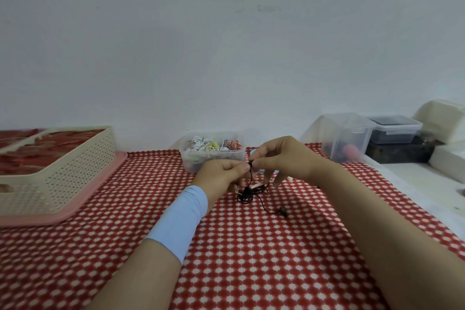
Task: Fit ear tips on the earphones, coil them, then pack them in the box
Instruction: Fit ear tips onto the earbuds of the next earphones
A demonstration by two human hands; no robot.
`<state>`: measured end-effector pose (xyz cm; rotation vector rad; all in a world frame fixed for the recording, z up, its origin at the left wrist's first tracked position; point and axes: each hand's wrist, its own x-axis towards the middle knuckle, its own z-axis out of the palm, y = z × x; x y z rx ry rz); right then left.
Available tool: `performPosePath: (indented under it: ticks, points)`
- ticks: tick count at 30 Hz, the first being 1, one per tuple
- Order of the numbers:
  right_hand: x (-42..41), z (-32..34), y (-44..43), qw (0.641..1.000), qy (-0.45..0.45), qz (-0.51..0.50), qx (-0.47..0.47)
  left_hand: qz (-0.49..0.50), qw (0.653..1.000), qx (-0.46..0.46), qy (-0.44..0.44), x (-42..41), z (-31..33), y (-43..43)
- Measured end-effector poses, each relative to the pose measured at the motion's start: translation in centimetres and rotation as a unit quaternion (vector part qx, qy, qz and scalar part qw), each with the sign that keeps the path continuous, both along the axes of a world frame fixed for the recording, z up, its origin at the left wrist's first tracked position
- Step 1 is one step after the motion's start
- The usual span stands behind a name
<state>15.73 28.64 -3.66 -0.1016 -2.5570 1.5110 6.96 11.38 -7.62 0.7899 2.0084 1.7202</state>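
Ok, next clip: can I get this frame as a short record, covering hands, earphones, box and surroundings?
left hand: pinches one end of the black earphones, above the cloth
right hand: pinches the same end, fingertips meeting the left's
cable: hangs in a loose bunch onto the cloth
earbud: lies apart on the cloth
box: clear, open, holds coiled earphones, behind the hands
left side: perforated basket on a pink tray
right side: clear tubs

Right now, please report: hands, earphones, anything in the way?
Left hand and right hand pinch one end of the black wired earphones. Bunched on the red patterned cloth, not coiled. Clear plastic box behind hands, nothing between.
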Motion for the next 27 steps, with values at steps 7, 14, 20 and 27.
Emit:
performPosePath:
  ticks: [7,14,20,27]
  points:
    - [-0.1,0.5,0.0,0.998,-0.013,0.015,0.066,-0.035,0.996,0.015,-0.08,-0.2,-0.1,0.2]
    - [0.8,2.3,2.9,0.974,-0.058,-0.09,0.202,0.013,0.995,-0.062,0.077,0.3,0.1,0.6]
    - [1.8,1.6,5.2,0.879,-0.279,-0.164,0.352,0.018,0.978,-0.119,0.168,0.1,0.1,0.6]
    - [2.0,1.7,3.4,0.842,-0.34,-0.178,0.379,0.079,0.96,-0.153,0.22,-0.1,0.1,0.5]
